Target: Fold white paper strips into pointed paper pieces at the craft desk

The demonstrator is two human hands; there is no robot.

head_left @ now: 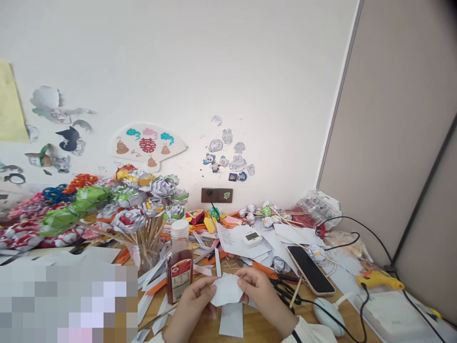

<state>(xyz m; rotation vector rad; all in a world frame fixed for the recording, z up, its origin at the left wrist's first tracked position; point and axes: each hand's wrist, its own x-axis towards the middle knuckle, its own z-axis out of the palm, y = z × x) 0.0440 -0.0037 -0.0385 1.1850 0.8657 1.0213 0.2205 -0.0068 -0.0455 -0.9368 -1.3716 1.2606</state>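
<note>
A small white piece of paper [227, 289] with cut corners is held up between my two hands, just above the table. My left hand [197, 300] pinches its left edge, thumb on the near face. At its right edge my right hand [260, 294] grips it between thumb and fingers. Beneath it lies a white paper strip [231, 323] on the wooden table. Close to my left hand stands a bottle of dark red-brown liquid [179, 267] with a white cap. Black-handled scissors [284, 291] lie beside my right hand, partly hidden.
Paper flowers on sticks [143, 202] stand in a jar at the left. Paper scraps [207, 247] cover the back. A white timer [252, 239], black phone [311, 269], white mouse [327, 314] and yellow glue gun [380, 281] with cables lie to the right. Pixelation hides the lower left.
</note>
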